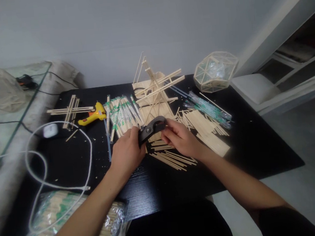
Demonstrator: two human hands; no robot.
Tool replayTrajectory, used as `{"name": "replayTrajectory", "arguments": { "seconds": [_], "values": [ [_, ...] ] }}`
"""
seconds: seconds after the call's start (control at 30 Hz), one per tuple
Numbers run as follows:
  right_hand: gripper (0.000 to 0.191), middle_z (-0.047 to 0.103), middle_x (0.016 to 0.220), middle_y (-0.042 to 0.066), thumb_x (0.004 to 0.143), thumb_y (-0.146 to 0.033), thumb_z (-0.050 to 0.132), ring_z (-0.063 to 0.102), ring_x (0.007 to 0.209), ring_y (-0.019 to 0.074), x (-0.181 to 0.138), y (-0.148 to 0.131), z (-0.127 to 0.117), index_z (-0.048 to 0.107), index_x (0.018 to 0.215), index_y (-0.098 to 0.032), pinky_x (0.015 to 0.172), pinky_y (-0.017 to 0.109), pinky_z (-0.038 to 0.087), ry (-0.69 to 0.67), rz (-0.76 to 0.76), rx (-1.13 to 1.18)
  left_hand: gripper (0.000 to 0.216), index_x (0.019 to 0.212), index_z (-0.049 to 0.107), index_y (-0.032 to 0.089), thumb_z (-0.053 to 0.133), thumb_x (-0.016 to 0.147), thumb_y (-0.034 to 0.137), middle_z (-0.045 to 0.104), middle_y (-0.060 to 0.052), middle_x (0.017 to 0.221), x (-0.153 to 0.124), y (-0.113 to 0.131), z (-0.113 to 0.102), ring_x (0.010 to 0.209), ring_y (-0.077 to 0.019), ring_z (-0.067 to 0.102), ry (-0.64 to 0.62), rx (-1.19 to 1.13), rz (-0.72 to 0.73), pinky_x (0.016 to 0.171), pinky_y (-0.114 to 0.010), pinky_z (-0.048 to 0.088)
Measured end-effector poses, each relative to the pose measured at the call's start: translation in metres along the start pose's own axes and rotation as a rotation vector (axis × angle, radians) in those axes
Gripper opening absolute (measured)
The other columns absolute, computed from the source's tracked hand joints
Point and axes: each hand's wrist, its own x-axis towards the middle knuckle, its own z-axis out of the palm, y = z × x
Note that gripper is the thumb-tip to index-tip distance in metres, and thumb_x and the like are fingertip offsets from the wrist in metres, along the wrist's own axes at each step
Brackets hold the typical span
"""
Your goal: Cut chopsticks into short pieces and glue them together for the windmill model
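Observation:
My left hand (127, 146) is closed around the handles of black hand pruners (152, 128), whose curved jaws point right over the middle of the table. Close to the jaw tips, my right hand (179, 136) is pinched; whatever lies between its fingers is too small or hidden to make out. Under and in front of the hands lie loose thin wooden sticks (175, 159). Just beyond the pruners stands a windmill-like model (156, 86) built of sticks, with crossed blades. Paper-wrapped chopsticks (123, 112) are spread left of it.
A yellow glue gun (96, 114) lies beside a crossed stick frame (72, 111) at left. A white cable (91, 147) loops near packaged chopsticks (57, 211). Thin wooden sheets (213, 144) and plastic wrappers (210, 108) lie right, below a faceted stick frame (216, 71) on the black table (264, 148).

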Motion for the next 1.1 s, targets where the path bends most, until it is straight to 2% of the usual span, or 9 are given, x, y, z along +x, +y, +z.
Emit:
{"name": "replayTrajectory", "arguments": {
  "seconds": [0.2, 0.53, 0.87, 1.1],
  "values": [
    [0.024, 0.051, 0.064, -0.004, 0.102, -0.042, 0.054, 0.045, 0.055, 0.0102, -0.0005, 0.001, 0.001, 0.052, 0.086, -0.023, 0.049, 0.026, 0.034, 0.025, 0.0, -0.005, 0.01, 0.099, 0.053, 0.02, 0.049, 0.095, 0.028, 0.07, -0.01, 0.089, -0.0011, 0.0002, -0.0004, 0.076, -0.0257, 0.067, -0.046, 0.027, -0.032, 0.059, -0.034, 0.038],
    [0.021, 0.05, 0.063, -0.005, 0.102, -0.038, 0.054, 0.046, 0.056, 0.0091, 0.0003, 0.0024, -0.0002, 0.053, 0.088, -0.022, 0.052, 0.025, 0.035, 0.032, -0.004, -0.005, 0.014, 0.105, 0.055, 0.017, 0.049, 0.096, 0.026, 0.069, -0.012, 0.094, -0.0001, 0.0021, 0.0016, 0.084, -0.0273, 0.068, 0.044, 0.035, 0.047, 0.066, -0.036, 0.044],
    [0.022, 0.052, 0.062, -0.005, 0.1, -0.037, 0.055, 0.047, 0.056, 0.0091, 0.0006, 0.0033, 0.0011, 0.053, 0.084, -0.022, 0.053, 0.026, 0.037, 0.042, -0.002, -0.02, 0.008, 0.097, 0.053, 0.02, 0.048, 0.095, 0.025, 0.07, -0.009, 0.087, 0.0, 0.0009, 0.0024, 0.07, -0.0253, 0.067, -0.024, 0.034, -0.001, 0.056, -0.034, 0.034],
    [0.022, 0.053, 0.063, -0.005, 0.1, -0.036, 0.055, 0.049, 0.057, 0.0093, 0.0015, 0.0045, -0.0011, 0.053, 0.084, -0.022, 0.053, 0.026, 0.038, 0.045, -0.005, -0.048, 0.011, 0.101, 0.055, 0.018, 0.05, 0.094, 0.025, 0.069, -0.012, 0.09, 0.0, 0.0017, 0.0018, 0.08, -0.0272, 0.067, 0.015, 0.012, 0.034, 0.062, -0.035, 0.04]
  ]
}}
